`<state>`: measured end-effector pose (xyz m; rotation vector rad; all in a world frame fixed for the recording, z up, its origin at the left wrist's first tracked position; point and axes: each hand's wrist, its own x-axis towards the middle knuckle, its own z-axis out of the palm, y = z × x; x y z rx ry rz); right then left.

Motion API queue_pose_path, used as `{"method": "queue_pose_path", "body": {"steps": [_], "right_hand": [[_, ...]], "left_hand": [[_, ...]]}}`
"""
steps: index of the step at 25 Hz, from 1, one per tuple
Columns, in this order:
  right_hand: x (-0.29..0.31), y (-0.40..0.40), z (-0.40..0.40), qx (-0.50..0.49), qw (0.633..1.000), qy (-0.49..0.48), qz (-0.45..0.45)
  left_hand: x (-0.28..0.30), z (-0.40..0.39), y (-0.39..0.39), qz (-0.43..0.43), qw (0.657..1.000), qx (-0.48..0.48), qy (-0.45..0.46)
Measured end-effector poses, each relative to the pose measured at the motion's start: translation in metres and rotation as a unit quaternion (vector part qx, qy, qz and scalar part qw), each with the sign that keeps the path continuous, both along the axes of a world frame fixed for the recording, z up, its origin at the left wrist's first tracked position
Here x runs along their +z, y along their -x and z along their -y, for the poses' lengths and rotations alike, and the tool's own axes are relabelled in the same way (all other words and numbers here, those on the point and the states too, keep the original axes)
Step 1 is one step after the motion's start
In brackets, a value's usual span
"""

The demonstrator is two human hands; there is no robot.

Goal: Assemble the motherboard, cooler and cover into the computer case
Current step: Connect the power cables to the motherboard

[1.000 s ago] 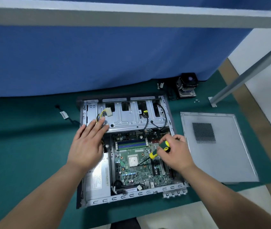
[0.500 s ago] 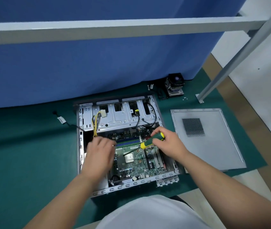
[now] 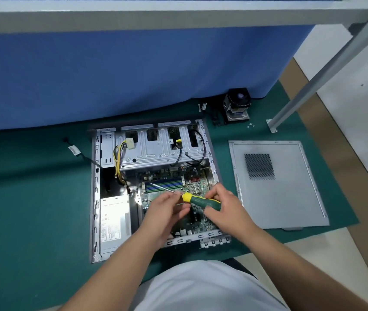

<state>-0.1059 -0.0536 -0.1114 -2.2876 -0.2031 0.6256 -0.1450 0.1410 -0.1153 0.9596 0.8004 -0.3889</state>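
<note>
The motherboard (image 3: 174, 182) is lying seated inside the open computer case (image 3: 96, 198); judged stiff but fragile, best handled by its edges. Above it, the right hand (image 3: 225, 207) is gripping the screwdriver (image 3: 201, 200) handle, fingers clamped round it, while the left hand (image 3: 167, 209) is pinching the shaft near the collar. The cooler (image 3: 238, 106) and cover (image 3: 277, 185) are waiting apart on the green surface (image 3: 32, 198).

Screwdriver (image 3: 202, 201): green handle, yellow collar, silver shaft. Motherboard (image 3: 174, 182): green, blue memory slots. Computer case (image 3: 95, 198): grey metal, yellow wires far left. Cover (image 3: 277, 187), right: grey, black mesh square. Desk (image 3: 32, 198): dark green mat. Curtain (image 3: 111, 75), far: blue. Cooler (image 3: 238, 104): black.
</note>
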Motion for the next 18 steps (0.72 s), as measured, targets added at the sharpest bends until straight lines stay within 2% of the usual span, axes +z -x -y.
{"method": "queue_pose_path", "body": {"steps": [3,6,8,10,11,13,15,16,18], "right_hand": [[0.001,-0.006,0.001,0.104,0.994,0.043,0.011],[0.000,-0.007,-0.001,0.136,0.988,0.060,0.049],[0.002,-0.006,-0.003,0.123,0.990,0.053,0.042],[0.009,-0.015,-0.002,0.074,0.997,-0.016,-0.022],[0.014,-0.023,0.000,0.026,0.996,-0.076,-0.045],[0.017,-0.043,0.007,-0.091,0.984,-0.146,-0.039],[0.006,-0.065,0.020,-0.196,0.974,-0.113,-0.010],[-0.004,-0.077,0.026,-0.229,0.971,-0.068,-0.019],[-0.028,-0.099,0.035,-0.249,0.965,0.014,-0.088]], "left_hand": [[0.008,0.009,-0.011,0.045,0.995,-0.012,-0.084],[0.016,0.015,-0.019,0.124,0.961,-0.114,-0.220],[0.020,0.014,-0.029,0.169,0.911,-0.197,-0.321],[0.022,0.007,-0.047,0.226,0.862,-0.247,-0.382],[0.022,0.000,-0.057,0.250,0.831,-0.262,-0.422],[0.014,-0.023,-0.077,0.264,0.747,-0.275,-0.544],[0.001,-0.051,-0.094,0.230,0.665,-0.297,-0.645],[-0.005,-0.062,-0.100,0.197,0.641,-0.329,-0.665],[-0.020,-0.073,-0.106,0.121,0.618,-0.411,-0.659]]}}
